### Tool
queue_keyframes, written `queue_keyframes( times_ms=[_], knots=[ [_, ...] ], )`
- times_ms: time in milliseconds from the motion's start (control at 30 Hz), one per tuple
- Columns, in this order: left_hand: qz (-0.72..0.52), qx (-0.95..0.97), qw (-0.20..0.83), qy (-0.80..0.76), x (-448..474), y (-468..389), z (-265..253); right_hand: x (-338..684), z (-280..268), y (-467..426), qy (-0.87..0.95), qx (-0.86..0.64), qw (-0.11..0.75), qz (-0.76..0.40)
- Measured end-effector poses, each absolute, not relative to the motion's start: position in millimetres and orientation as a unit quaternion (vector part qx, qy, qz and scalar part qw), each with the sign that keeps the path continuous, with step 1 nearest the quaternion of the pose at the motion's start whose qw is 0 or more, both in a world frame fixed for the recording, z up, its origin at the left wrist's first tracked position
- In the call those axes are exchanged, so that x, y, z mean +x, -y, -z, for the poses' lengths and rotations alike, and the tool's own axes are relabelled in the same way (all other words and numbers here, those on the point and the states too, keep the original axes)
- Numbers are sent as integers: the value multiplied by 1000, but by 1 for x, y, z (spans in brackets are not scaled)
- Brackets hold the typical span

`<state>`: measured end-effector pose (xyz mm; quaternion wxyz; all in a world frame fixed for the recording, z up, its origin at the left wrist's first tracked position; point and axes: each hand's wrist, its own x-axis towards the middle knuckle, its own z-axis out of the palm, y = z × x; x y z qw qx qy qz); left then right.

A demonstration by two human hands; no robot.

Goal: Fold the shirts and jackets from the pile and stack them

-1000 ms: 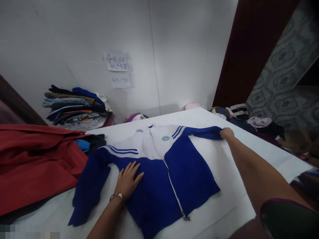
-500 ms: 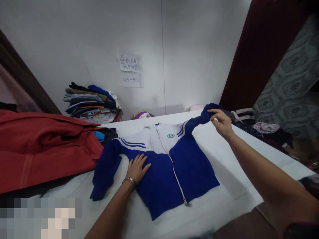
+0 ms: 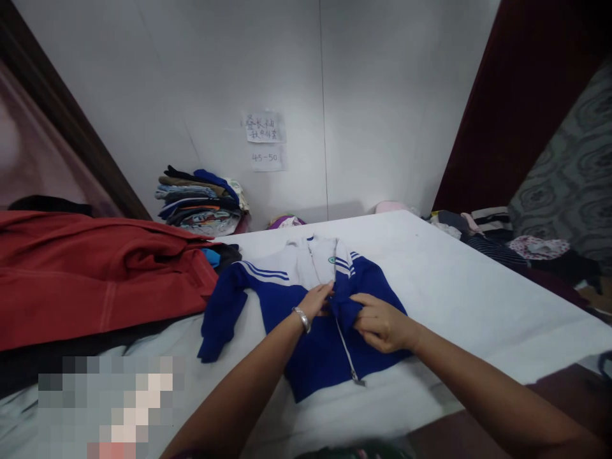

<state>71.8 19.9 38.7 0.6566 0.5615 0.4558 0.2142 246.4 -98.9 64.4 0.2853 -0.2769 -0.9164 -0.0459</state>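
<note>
A blue and white zip-up jacket (image 3: 315,357) lies front up on the white table, its collar toward the wall. The sleeve on the right is folded inward across the chest, so its striped shoulder partly covers the green badge. My right hand (image 3: 382,324) grips this sleeve near its cuff, fingers closed on the cloth. At the sleeve's other edge, over the zip, my left hand (image 3: 318,303) pinches it; some of its fingertips are hidden by the fabric. The other sleeve (image 3: 222,319) hangs out to the left, lying bent on the table.
Red clothing (image 3: 100,280) is heaped on the left. A stack of folded clothes (image 3: 201,201) stands at the back left by the wall, below two paper notes (image 3: 265,140). More garments (image 3: 535,247) lie beyond the right edge of the white table (image 3: 478,306).
My right hand has brought the outstretched sleeve inward over the jacket front. My left hand has moved from lying flat on the jacket to the sleeve near the zip.
</note>
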Motion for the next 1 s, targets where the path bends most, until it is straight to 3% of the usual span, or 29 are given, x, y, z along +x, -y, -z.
queue_keyframes(
  times_ms=[133, 333, 467, 667, 833, 1000],
  knots=[
    [-168, 546, 677, -464, 91, -16, -33, 248, -56, 110, 919, -288, 265, 44],
    [-205, 764, 339, -509, 105, -27, -38, 253, -47, 117, 933, -264, 240, 41],
    [-125, 814, 278, -494, 123, -32, -41, 247, -40, 115, 940, -253, 225, 34],
    [-175, 700, 441, -534, 137, -48, -33, 246, -34, 118, 937, -264, 229, 12],
    [-229, 630, 543, -505, 120, -64, -36, 258, -37, 133, 908, -301, 290, -18],
    [-325, 329, 771, -438, 97, -71, -38, 280, -22, 145, 833, -423, 358, -2]
  ],
)
